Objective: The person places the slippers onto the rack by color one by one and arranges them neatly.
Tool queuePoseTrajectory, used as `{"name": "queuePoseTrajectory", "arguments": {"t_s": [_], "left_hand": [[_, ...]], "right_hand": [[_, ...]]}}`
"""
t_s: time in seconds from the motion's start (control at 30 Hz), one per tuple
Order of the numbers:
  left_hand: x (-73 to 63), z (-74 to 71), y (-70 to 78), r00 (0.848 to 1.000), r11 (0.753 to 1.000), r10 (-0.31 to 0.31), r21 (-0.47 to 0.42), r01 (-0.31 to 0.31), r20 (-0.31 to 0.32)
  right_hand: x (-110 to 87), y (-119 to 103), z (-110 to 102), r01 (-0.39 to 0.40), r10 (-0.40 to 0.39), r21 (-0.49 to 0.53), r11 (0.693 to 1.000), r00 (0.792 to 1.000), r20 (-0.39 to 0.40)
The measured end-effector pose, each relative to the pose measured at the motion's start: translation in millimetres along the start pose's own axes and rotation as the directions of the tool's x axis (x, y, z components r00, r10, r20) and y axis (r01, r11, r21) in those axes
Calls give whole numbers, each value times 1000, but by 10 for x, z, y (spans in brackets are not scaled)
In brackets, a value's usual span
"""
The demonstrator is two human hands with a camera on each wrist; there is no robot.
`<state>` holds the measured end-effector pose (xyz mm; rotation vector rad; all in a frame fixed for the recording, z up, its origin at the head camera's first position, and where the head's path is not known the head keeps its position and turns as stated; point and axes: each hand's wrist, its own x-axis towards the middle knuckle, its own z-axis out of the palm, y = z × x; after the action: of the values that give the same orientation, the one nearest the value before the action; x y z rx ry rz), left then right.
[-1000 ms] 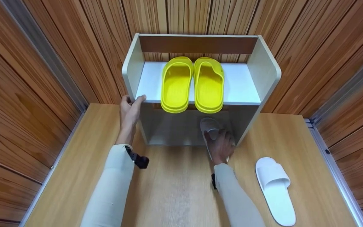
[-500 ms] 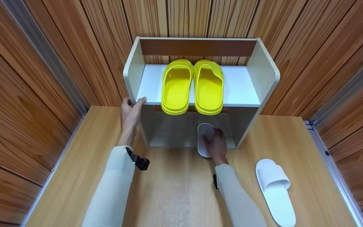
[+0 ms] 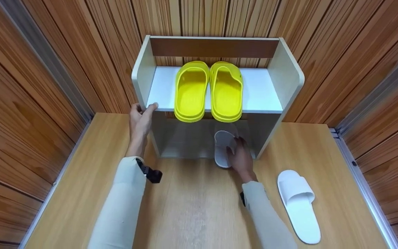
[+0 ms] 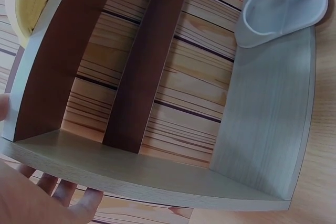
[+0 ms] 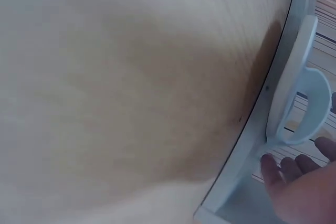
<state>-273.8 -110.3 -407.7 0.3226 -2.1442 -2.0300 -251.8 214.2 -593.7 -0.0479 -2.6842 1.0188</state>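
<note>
My left hand (image 3: 139,124) grips the left side of the small pale shoe rack (image 3: 259,93), its thumb over the upper shelf's front edge and its fingers outside the panel. On the lower shelf lies a white slipper (image 3: 222,155), its heel end jutting past the front edge. Beside the slipper's right side is my right hand (image 3: 242,157). In the right wrist view the fingers are loosely spread by the slipper (image 5: 287,85), not wrapped round it. A pair of yellow clogs (image 3: 190,100) stands on the upper shelf.
Another white slipper (image 3: 302,214) lies on the wooden floor (image 3: 192,207), right of my right forearm. Wood-panelled walls (image 3: 29,103) enclose the rack behind and at both sides, with metal edging (image 3: 368,186) along the floor.
The slipper on the lower shelf has turned straighter and shifted left. My right hand has moved from on top of it to its right side. The left hand keeps its hold.
</note>
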Motion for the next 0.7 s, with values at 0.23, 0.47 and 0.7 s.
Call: {"name": "queuePoseTrajectory", "arguments": {"t_s": [0.23, 0.47, 0.7], "left_hand": [[-1, 25, -14, 1000, 1000, -13, -7, 14, 20], [-1, 1, 0, 1000, 1000, 3, -17, -3, 9], [3, 6, -1, 1000, 1000, -3, -22, 3, 7]], "right_hand": [[-142, 65, -165, 78, -93, -151, 985, 991, -95], [-265, 74, -339, 45, -65, -246, 968, 995, -77], [-426, 118, -471, 37, -58, -239, 970, 995, -82]]}}
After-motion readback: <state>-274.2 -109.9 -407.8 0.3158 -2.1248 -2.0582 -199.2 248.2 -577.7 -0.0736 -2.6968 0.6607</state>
